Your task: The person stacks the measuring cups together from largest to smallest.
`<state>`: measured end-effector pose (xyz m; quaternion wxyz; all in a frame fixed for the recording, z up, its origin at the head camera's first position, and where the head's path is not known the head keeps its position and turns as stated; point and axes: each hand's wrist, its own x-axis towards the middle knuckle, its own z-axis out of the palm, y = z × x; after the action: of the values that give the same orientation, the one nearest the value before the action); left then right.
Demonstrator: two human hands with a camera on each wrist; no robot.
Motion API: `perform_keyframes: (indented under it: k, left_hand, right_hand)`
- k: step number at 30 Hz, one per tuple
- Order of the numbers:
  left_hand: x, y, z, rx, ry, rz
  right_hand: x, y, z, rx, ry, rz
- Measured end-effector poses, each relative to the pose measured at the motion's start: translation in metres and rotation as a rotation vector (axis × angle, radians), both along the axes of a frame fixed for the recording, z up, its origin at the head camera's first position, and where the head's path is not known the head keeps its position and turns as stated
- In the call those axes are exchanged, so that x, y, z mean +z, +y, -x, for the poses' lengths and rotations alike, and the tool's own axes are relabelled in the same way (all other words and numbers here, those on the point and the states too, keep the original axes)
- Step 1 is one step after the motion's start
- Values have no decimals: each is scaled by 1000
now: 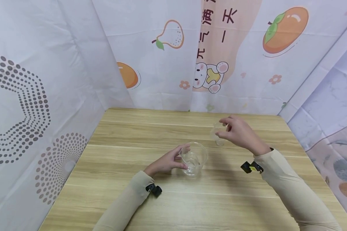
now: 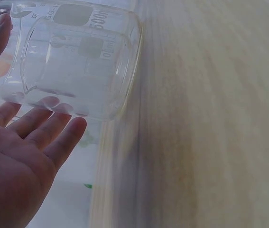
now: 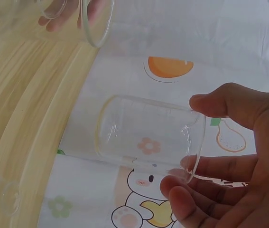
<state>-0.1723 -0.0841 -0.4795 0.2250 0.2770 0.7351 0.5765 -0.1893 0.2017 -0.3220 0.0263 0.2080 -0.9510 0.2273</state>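
Observation:
A large clear glass beaker [image 1: 201, 154] marked 500 stands upright on the wooden table, and a smaller beaker [image 2: 84, 61] with a 100 marking sits inside it. My left hand [image 1: 167, 161] holds the large beaker from its left side, thumb on one side and fingertips on the other. To the right and further back, my right hand [image 1: 238, 132] pinches a small clear beaker [image 3: 148, 133] near its rim, thumb opposite the fingers. This small beaker is held above the table and looks empty in the right wrist view.
Another small glass vessel [image 1: 219, 141] stands on the table below my right hand; its kind is hard to tell. The wooden table [image 1: 127, 138] ends at a printed curtain [image 1: 162, 73] at the back, with more cloth at both sides.

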Motion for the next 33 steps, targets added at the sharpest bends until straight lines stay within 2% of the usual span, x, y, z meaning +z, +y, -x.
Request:
perform_keyframes:
  k: [9,24,33]
  left_hand:
    - [0,0,-1,3,-4,10]
    - [3,-1,-1,8,-30,28]
    - [3,0,-2,1,-38,12]
  right_hand:
    - [4,-8,-10,23,-7,4]
    - [10,-19,-23,77,75,8]
    - [10,-23,-27,102,76,10]
